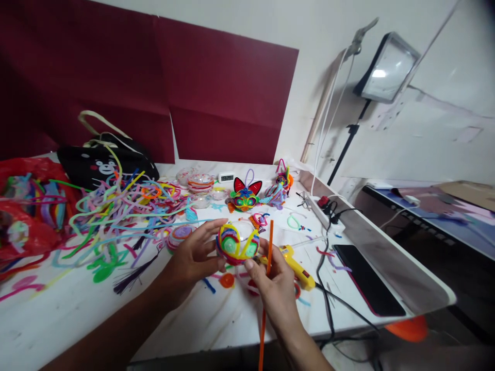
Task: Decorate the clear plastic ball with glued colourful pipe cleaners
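My left hand (199, 250) grips the left side of a clear plastic ball (242, 232) partly wrapped in colourful pipe cleaners. Its front carries a face-like pattern with two green eyes, yellow strips, and blue and red edges. On the ball's right side, the fingertips of my right hand (278, 281) press against it. That hand also holds a long orange pipe cleaner (271, 234), which stands nearly upright and runs down past the palm. Just behind my right hand lies a yellow glue gun (299, 268). A finished-looking pipe-cleaner figure (246, 200) with red-and-black ears sits beyond the ball.
Loose pipe cleaners (124, 206) heap up at left, beside a red plastic bag (42, 237) and a black bag (104, 167). A phone (369, 278), a power strip (327, 214) and black cables occupy the right side, along a raised table edge (386, 247).
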{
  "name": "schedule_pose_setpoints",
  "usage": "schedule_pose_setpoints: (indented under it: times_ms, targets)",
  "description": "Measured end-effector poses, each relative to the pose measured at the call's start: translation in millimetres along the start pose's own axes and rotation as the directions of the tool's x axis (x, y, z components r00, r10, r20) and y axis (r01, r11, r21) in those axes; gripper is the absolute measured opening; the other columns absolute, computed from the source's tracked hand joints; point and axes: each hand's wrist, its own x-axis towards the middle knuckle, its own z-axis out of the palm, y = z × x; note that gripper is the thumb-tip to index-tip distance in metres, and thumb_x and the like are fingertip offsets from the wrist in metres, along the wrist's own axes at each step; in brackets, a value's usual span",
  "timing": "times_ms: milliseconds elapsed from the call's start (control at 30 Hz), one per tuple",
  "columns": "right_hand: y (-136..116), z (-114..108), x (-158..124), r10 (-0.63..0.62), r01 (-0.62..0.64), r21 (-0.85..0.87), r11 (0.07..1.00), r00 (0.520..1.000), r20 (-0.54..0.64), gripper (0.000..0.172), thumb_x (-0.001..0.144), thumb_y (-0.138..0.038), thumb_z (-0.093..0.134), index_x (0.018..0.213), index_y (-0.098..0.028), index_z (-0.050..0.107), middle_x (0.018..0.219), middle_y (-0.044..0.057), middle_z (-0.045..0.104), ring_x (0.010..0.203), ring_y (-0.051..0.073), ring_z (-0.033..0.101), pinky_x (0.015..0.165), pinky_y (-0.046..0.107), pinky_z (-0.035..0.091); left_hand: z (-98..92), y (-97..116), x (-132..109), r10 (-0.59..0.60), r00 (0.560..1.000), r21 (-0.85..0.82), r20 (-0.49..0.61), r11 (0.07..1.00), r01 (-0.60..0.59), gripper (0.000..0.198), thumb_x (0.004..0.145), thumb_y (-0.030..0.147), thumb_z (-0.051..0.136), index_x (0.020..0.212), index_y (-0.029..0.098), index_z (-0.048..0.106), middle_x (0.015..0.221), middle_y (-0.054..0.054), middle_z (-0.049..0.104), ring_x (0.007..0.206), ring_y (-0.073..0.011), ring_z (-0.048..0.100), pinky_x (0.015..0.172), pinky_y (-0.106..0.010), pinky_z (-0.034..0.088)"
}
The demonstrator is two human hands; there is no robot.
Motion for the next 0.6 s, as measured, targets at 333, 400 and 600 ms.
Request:
schedule_pose_setpoints:
  times_ms: [333,400,600]
  targets:
    - [10.0,-1.4,1.0,0.084,-0.082,-0.049,0.995,0.996,0.03,0.061,0.074,-0.047,0.077,0.124,-0.017,0.06,0.062,-0.007,0.046,0.051,0.008,0.031,0.047,0.022,0.026,-12.3,-9.7,16.0,-0.115,0.987,-0.116,0.11,0.985,0.128,0.043,0.074,0.03,0.08,0.113,0.019,0.065,0.09,-0.005,0.068,0.07,-0.0153,0.062,0.055,-0.024,0.051]
    - [13.2,-2.0,1.5,0.099,-0.097,-0.058,0.994,0.994,0.046,0.064,0.075,-0.048,0.076,0.126,-0.015,0.058,0.057,-0.01,0.034,0.051,0.008,0.027,0.048,0.022,0.023,-14.1,-12.9,18.9,-0.12,0.983,-0.121,0.139,0.983,0.138,0.037,0.075,0.031,0.08,0.107,0.018,0.068,0.087,-0.005,0.067,0.069,-0.0147,0.061,0.053,-0.023,0.049]
    - [19.7,-2.0,0.0,0.121,-0.115,-0.089,0.989,0.991,0.062,0.066,0.078,-0.053,0.074,0.13,-0.016,0.056,0.057,-0.01,0.03,0.054,0.009,0.025,0.051,0.023,0.02,-22.8,-24.4,22.9,-0.119,0.979,-0.149,0.163,0.978,0.144,0.029,0.077,0.032,0.079,0.1,0.017,0.07,0.081,-0.004,0.065,0.065,-0.0128,0.059,0.051,-0.022,0.048]
